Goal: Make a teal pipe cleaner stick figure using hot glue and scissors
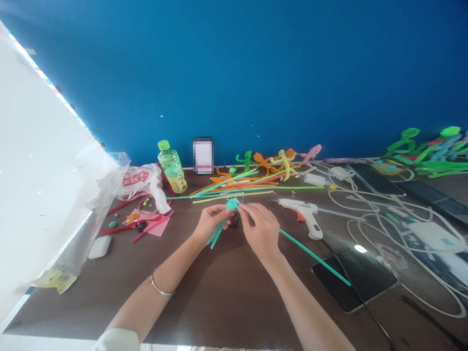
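Above the middle of the table, my left hand (214, 222) is closed around a turquoise pipe cleaner figure (232, 204) with a bunched top. Its straight ends (216, 235) hang out below my fingers. The fingertips of my right hand (260, 229) pinch at the right side of the bunched part; they hide the exact spot they grip. From behind my right hand a long turquoise pipe cleaner (314, 257) runs down to the right, over a black tablet (354, 278). Whether it joins the figure is hidden by that hand.
Loose pipe cleaners (234, 187) and small bent figures (283, 161) lie along the blue wall. A glue gun (307, 214) and tangled white cables (351, 195) are on the right. A bottle (172, 168), plastic bag (142, 183) and white case (100, 247) stand left.
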{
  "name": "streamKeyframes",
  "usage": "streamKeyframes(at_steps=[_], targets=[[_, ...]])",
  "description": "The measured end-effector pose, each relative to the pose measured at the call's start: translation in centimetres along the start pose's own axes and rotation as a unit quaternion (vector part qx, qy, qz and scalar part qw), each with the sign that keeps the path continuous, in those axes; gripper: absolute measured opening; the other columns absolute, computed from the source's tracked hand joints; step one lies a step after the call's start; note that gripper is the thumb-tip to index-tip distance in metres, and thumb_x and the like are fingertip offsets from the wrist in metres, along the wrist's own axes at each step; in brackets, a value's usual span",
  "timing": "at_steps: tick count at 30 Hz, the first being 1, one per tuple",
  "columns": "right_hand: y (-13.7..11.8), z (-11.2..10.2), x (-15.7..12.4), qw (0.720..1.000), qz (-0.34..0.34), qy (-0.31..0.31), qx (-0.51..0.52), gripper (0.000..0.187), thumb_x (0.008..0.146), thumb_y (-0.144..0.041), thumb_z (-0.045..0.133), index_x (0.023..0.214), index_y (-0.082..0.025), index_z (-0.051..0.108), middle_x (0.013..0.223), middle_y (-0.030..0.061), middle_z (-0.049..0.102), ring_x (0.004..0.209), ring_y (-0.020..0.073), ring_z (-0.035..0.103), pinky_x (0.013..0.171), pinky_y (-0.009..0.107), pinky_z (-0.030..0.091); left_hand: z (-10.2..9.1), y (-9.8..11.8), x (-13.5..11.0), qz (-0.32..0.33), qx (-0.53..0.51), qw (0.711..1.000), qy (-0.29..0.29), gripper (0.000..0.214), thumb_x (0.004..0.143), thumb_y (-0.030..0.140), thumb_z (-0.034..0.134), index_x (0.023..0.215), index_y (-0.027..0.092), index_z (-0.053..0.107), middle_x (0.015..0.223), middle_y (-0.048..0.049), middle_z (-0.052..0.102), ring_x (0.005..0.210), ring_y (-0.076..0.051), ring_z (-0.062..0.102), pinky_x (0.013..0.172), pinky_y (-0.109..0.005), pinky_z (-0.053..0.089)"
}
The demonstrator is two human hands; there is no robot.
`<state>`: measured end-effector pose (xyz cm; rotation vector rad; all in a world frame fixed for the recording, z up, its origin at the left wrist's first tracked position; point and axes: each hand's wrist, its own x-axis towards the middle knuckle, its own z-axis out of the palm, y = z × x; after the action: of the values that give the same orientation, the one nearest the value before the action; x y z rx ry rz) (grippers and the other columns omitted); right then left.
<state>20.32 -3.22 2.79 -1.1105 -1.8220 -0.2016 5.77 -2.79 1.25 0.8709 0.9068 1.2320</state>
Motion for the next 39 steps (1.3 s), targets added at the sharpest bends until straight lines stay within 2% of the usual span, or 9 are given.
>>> streamKeyframes(at_steps=[6,11,15,18,21,29,39], targets=[[0.07,-0.01,0.15,1.000,0.014,-0.005,0.014,0.010,0.082,-0.021,0.054,0.082,-0.018,0.064,0.075,0.0031,0.067,0.071,0.0148,0.060,0.065,0.025,0.040,-0.53,0.34,-0.02,-0.034,0.001,0.998,-0.062,0.024,0.064,0.034,0.070,0.070,0.011,0.065,0.051,-0.0009,0.054,0.042,-0.006,0.045,0.038,-0.018,0.030],[0.19,0.09,0.18,0.997,0.033,-0.023,0.066,0.010,0.082,-0.021,0.054,0.083,-0.020,0.064,0.077,0.0035,0.066,0.072,0.0156,0.060,0.067,0.027,0.044,-0.78,0.43,0.07,-0.050,-0.026,0.994,-0.091,0.024,0.064,0.032,0.069,0.070,0.010,0.063,0.050,0.0004,0.052,0.040,-0.005,0.042,0.038,-0.018,0.027],[0.26,0.07,0.15,0.993,0.028,-0.032,0.112,0.012,0.083,-0.020,0.052,0.085,-0.021,0.063,0.079,0.0046,0.066,0.073,0.0165,0.060,0.068,0.029,0.046,-0.82,0.48,0.18,-0.056,-0.069,0.989,-0.117,0.029,0.064,0.035,0.069,0.075,0.010,0.061,0.058,-0.0006,0.055,0.041,-0.004,0.044,0.037,-0.017,0.028],[0.16,0.07,0.07,0.993,0.005,-0.029,0.113,0.012,0.082,-0.018,0.052,0.085,-0.021,0.063,0.077,0.0045,0.066,0.073,0.0168,0.059,0.068,0.030,0.046,-0.76,0.44,0.23,-0.035,-0.079,0.989,-0.116,0.033,0.071,0.043,0.061,0.074,0.010,0.058,0.059,-0.0013,0.055,0.040,-0.005,0.045,0.036,-0.018,0.030],[-0.05,0.07,-0.06,0.994,-0.019,-0.032,0.101,0.012,0.082,-0.016,0.052,0.086,-0.020,0.063,0.076,0.0044,0.065,0.072,0.0167,0.059,0.067,0.030,0.045,-0.62,0.42,0.17,-0.012,-0.048,0.992,-0.116,0.034,0.076,0.044,0.056,0.065,0.011,0.052,0.052,0.0015,0.050,0.035,-0.004,0.041,0.034,-0.018,0.027],[-0.25,-0.08,-0.22,0.994,-0.037,-0.038,0.093,0.012,0.081,-0.015,0.052,0.086,-0.019,0.062,0.076,0.0045,0.065,0.071,0.0160,0.058,0.067,0.029,0.044,-0.21,0.50,0.05,-0.006,-0.029,0.994,-0.107,0.035,0.075,0.044,0.057,0.062,0.013,0.046,0.046,0.0070,0.038,0.030,-0.001,0.030,0.031,-0.016,0.017],[-0.40,-0.03,-0.25,0.993,-0.040,-0.033,0.102,0.013,0.082,-0.014,0.051,0.086,-0.020,0.061,0.076,0.0047,0.065,0.072,0.0164,0.058,0.067,0.030,0.045,0.00,0.34,-0.15,-0.001,-0.025,0.995,-0.095,0.034,0.075,0.045,0.057,0.063,0.014,0.045,0.045,0.0084,0.035,0.030,-0.001,0.029,0.032,-0.016,0.015]])
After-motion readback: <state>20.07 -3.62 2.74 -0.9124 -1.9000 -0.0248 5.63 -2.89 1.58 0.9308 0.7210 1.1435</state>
